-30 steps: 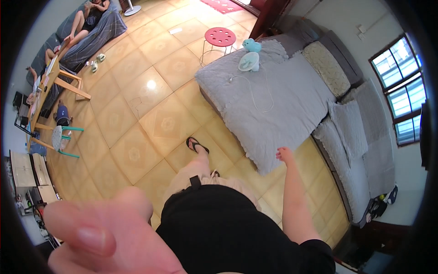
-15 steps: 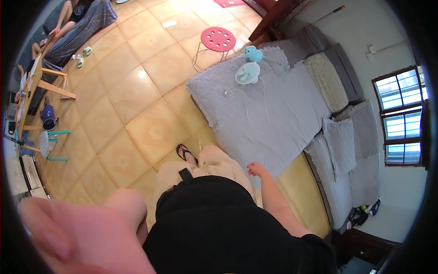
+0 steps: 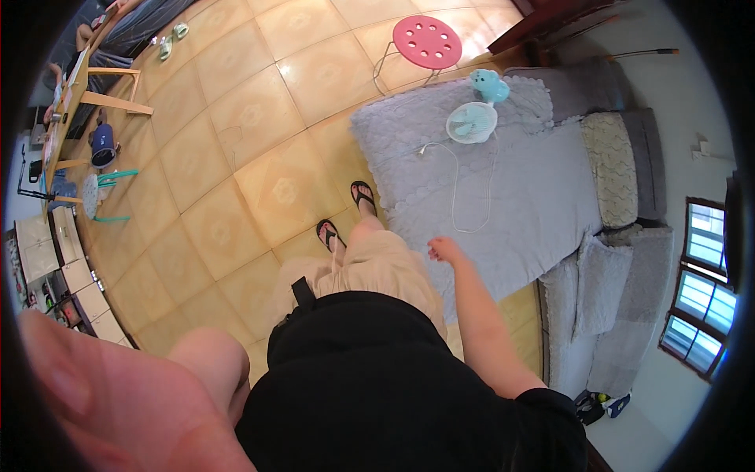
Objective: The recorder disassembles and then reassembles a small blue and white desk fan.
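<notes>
Half a second ago one sandal showed clearly; now both black sandals (image 3: pixel 363 198) are in view, the right foot ahead of the left and just beside the left edge of the bed (image 3: pixel 523 193). The view has turned, so the bed, the red stool (image 3: pixel 427 42) and the light blue fan (image 3: pixel 472 123) sit farther right, and the window (image 3: pixel 700 295) appears lower. More of the white cabinet (image 3: pixel 38 253) shows at the near left, and less of the person on the far-left sofa.

The right hand (image 3: pixel 445 250) is empty and relaxed, its fingers loosely curled, neither spread nor clenched. In the view it overlaps the near left part of the bed; whether it touches the grey cover cannot be told. The left hand (image 3: pixel 130 401) looms blurred at the near left, with the thumb bent and the palm side partly visible. Its fingers run out of view, so I cannot tell how far open it is or whether it grasps anything.

The fan lies on the far part of the bed, well apart from both hands, its white cord (image 3: pixel 454 197) looped toward the near side. The patterned pillow (image 3: pixel 611 169) rests at the right.
</notes>
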The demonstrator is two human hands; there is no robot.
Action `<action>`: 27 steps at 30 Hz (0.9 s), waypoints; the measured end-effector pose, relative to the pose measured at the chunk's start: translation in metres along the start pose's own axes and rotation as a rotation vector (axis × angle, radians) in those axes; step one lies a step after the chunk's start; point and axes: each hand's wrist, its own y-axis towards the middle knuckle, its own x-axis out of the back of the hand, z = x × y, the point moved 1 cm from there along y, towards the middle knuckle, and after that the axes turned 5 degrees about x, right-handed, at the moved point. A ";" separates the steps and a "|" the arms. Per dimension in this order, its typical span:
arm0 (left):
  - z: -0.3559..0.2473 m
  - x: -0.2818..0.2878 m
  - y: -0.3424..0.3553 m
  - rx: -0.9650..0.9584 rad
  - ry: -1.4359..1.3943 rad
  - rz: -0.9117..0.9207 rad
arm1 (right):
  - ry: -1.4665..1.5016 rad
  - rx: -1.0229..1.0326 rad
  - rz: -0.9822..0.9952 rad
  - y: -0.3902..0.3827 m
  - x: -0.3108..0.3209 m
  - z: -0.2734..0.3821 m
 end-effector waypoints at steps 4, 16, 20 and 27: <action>0.029 -0.090 0.015 0.067 -0.162 -0.039 | 0.119 0.127 -0.093 0.036 0.039 0.063; 0.165 -0.302 -0.235 1.100 0.056 1.060 | -0.348 0.117 -0.546 0.322 0.192 0.049; 0.169 -0.330 -0.305 1.324 -0.012 1.195 | -0.407 0.004 -0.638 0.385 0.220 0.034; 0.146 -0.356 -0.322 1.530 -0.032 1.053 | -0.893 0.209 -0.214 0.405 0.167 -0.003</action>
